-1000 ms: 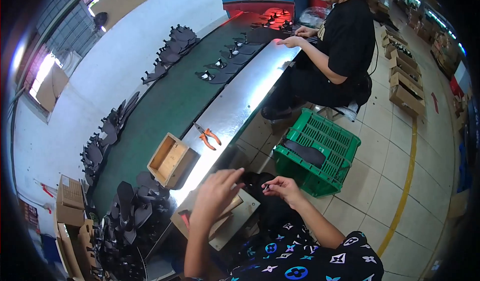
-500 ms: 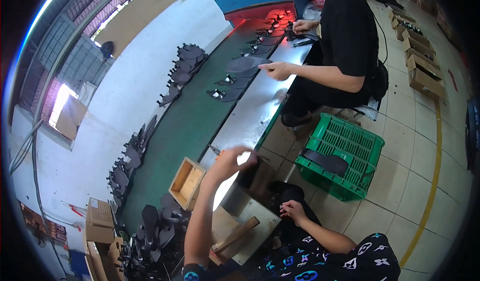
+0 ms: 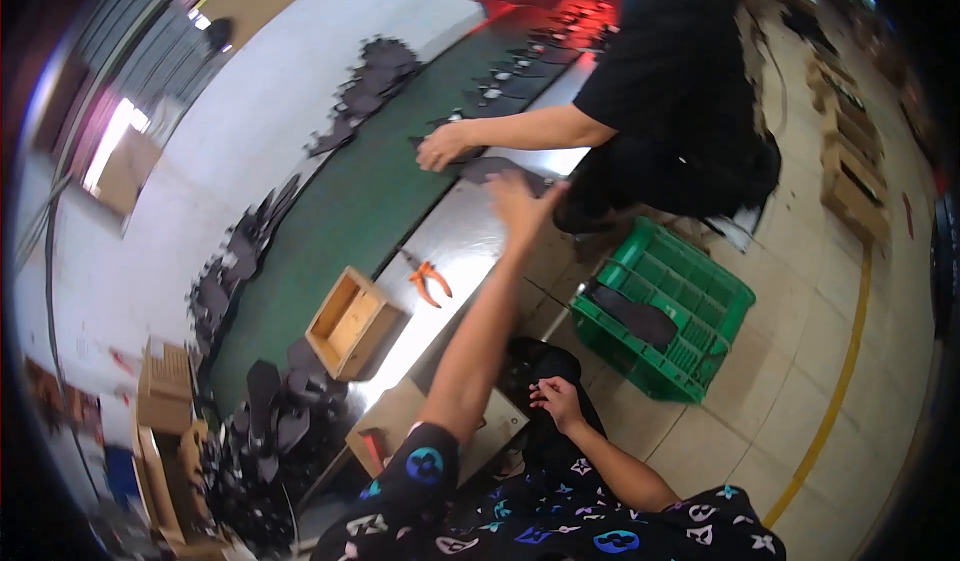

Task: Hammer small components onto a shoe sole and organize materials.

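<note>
My left hand [image 3: 520,206] is stretched forward over the metal edge of the bench, fingers spread and somewhat blurred. Just beyond its fingertips lies a dark flat shoe sole [image 3: 492,167]; whether they touch cannot be made out. Low over my dark-clad lap, my right hand [image 3: 557,401] rests with its fingers loosely bent and slightly apart, nothing seen in it. Orange-handled pliers [image 3: 428,283] lie on the metal strip, left of my left forearm. Beside them stands an open wooden box [image 3: 350,326].
A co-worker's hand [image 3: 443,147] reaches over the green belt [image 3: 330,231], among dark sandal pieces. More pieces line the wall side and pile up at the near left [image 3: 270,426]. A green crate [image 3: 690,291] with a sole on it stands on the floor to the right.
My left hand has moved forward and right, uncovering the pliers. The co-worker has leaned in and reached across the belt; the sole they held now lies on the bench edge. The view has shifted.
</note>
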Available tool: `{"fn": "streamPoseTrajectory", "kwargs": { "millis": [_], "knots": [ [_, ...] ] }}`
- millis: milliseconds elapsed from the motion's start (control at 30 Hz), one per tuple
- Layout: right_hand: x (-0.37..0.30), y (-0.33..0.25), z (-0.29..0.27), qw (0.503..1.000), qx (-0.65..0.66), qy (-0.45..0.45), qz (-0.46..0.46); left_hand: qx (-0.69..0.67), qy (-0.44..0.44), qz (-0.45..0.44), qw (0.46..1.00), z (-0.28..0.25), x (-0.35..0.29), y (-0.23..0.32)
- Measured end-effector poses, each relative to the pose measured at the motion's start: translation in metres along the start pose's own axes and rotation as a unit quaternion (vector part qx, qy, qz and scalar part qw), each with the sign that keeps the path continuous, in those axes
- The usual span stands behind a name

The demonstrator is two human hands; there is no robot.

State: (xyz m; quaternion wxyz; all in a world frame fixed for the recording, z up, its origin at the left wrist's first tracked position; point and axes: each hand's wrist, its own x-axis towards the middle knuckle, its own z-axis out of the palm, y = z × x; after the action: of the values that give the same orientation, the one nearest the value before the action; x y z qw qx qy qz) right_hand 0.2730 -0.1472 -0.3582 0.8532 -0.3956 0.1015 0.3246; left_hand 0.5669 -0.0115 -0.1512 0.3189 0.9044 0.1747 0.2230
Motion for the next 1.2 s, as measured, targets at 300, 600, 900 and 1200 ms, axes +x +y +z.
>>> {"fn": "streamPoseTrajectory", "kwargs": {
  "millis": [300, 600, 900, 1200],
  "knots": [
    [0.006, -0.004, -0.013, 0.997, -0.023, -0.021, -0.074, 0.117, 0.056, 0.277, 0.952, -0.078, -0.035, 0.004],
    [-0.093, -0.19, 0.208, 0.859, -0.266, -0.185, -0.396, -0.11, 0.098, 0.112, 0.983, -0.372, -0.212, -0.032],
    [-0.165, -0.165, 0.314, 0.708, -0.442, -0.451, -0.316, -0.199, 0.066, 0.025, 0.977, -0.386, -0.352, -0.028],
    [-0.172, -0.143, 0.328, 0.507, -0.591, -0.477, -0.409, -0.247, 0.065, 0.01, 0.967, -0.39, -0.369, -0.062]
  ]
}}
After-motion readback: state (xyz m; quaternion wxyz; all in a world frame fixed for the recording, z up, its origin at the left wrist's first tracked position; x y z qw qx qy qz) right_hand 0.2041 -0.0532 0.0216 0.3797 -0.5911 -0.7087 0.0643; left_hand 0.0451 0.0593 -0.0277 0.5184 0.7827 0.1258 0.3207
